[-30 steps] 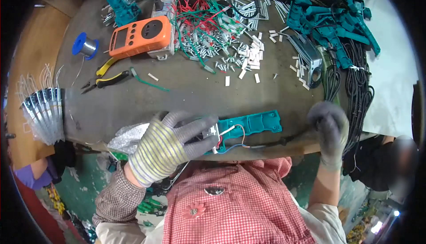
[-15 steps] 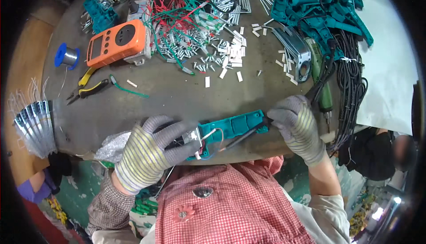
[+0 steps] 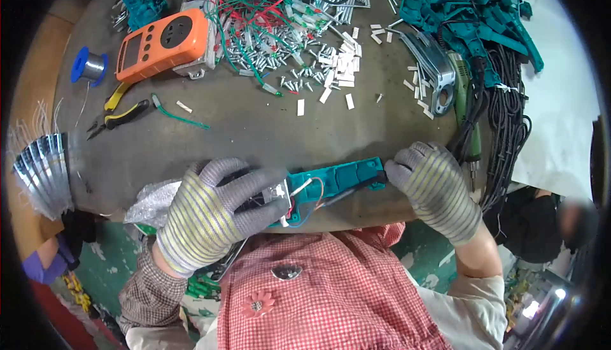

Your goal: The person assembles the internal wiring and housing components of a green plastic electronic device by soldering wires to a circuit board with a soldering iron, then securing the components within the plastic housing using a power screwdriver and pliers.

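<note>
A teal plastic housing half (image 3: 347, 173) lies near the table's front edge, its hollow side up. My left hand (image 3: 213, 219), in a striped knit glove, is closed around its left end, where a silvery metal part (image 3: 277, 192) shows between the fingers. White, red, blue and brown wires run out beside that part. A black cable (image 3: 344, 197) crosses the housing toward its right end. There my right hand (image 3: 436, 187), gloved alike, has its fingers pinched together at the cable; the fingertips partly hide the grip.
Beyond the housing lie an orange meter (image 3: 162, 43), yellow-black pliers (image 3: 121, 115), a solder spool (image 3: 89, 66), a heap of screws (image 3: 254, 50) and white tabs (image 3: 344, 66). At right are a green screwdriver (image 3: 474, 140), black cables (image 3: 506, 121) and teal housings (image 3: 471, 19). Clear wrap (image 3: 153, 203) lies at left.
My right hand has shifted slightly down and right, and the cable lies closer along the housing's right end. My left hand keeps its grip. The whole view has shifted a little.
</note>
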The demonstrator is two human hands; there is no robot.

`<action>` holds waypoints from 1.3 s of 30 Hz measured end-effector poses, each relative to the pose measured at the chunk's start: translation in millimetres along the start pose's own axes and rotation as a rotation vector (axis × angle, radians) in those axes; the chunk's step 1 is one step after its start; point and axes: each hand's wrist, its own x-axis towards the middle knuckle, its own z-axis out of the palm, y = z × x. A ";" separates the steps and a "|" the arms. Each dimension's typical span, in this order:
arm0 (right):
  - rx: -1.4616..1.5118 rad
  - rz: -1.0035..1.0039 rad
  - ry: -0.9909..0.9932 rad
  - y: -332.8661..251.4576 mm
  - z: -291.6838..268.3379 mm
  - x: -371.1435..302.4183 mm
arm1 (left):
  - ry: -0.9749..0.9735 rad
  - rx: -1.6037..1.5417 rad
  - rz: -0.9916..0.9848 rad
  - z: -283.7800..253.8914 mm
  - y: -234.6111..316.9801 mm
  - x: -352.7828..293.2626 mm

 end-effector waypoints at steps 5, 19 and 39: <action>-0.208 0.044 0.002 -17.0 1.6 8.3 | -0.011 0.000 0.009 -1.4 -1.5 -1.1; 0.525 -0.042 0.494 -28.7 25.1 32.8 | 0.023 -0.059 -0.014 0.7 -0.9 -4.1; 0.606 0.102 0.277 -56.9 -3.0 64.2 | 0.040 -0.068 -0.048 4.5 -3.0 -11.3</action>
